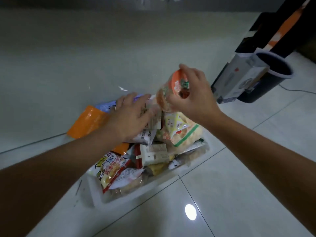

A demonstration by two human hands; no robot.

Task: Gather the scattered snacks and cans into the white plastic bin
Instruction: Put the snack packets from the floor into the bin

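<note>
White glossy tiles make up the floor (239, 194), crossed by thin dark grout lines and carrying one bright round reflection of a lamp (190, 212) near the lower middle. Open tile lies in front of the bin and to its right – farther back the pale surface runs up to a dark band along the top edge of the view.

At the right edge stands a dark round pail (266, 82) with a pale rim, a pale box-like thing pressed against its left side and a thin cord (294, 90) trailing across the tiles behind it.

The white plastic bin (95, 190) sits on the floor at centre, its long axis running from near-left to far-right, and snack packets are heaped above its rim. An orange packet (87, 120) and a blue packet (106, 106) lie at its far-left end; whether they are inside the rim cannot be told.

The left hand (131, 117) is spread flat, fingers straight, over that far-left part of the heap, beside the blue packet. The right hand (193, 94) hangs above the bin's far end, fingers curled round a clear-and-orange snack packet (172, 89) – its long axis tilts, orange end up and to the right, lower end down toward the heap.
</note>
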